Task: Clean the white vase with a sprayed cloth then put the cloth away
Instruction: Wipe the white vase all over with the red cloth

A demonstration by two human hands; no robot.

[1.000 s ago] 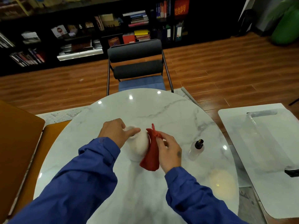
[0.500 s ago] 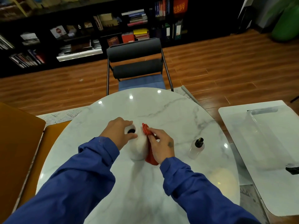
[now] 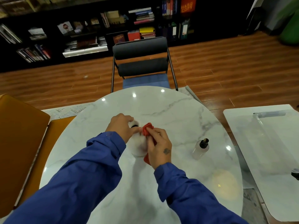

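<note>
A small round white vase [image 3: 138, 147] stands upright near the middle of the round marble table [image 3: 178, 113]. My left hand [image 3: 122, 126] grips its neck and rim from the left, partly hiding the dark opening. My right hand [image 3: 159, 145] holds a bunched red cloth [image 3: 146, 129] against the vase's upper right side, close to the rim; the cloth's lower end shows under the palm. A clear spray bottle [image 3: 200, 149] with a black nozzle stands to the right of my right hand, apart from it.
A dark chair with a blue seat [image 3: 142, 62] faces me across the table. An orange chair [image 3: 19, 136] sits at the left. A white side table [image 3: 267, 151] with a clear tray [image 3: 275, 126] is at the right. Bookshelves line the back wall.
My right hand has slid the red cloth up the vase's right side, from hanging low to bunched near the rim. My left hand kept its hold on the neck.
</note>
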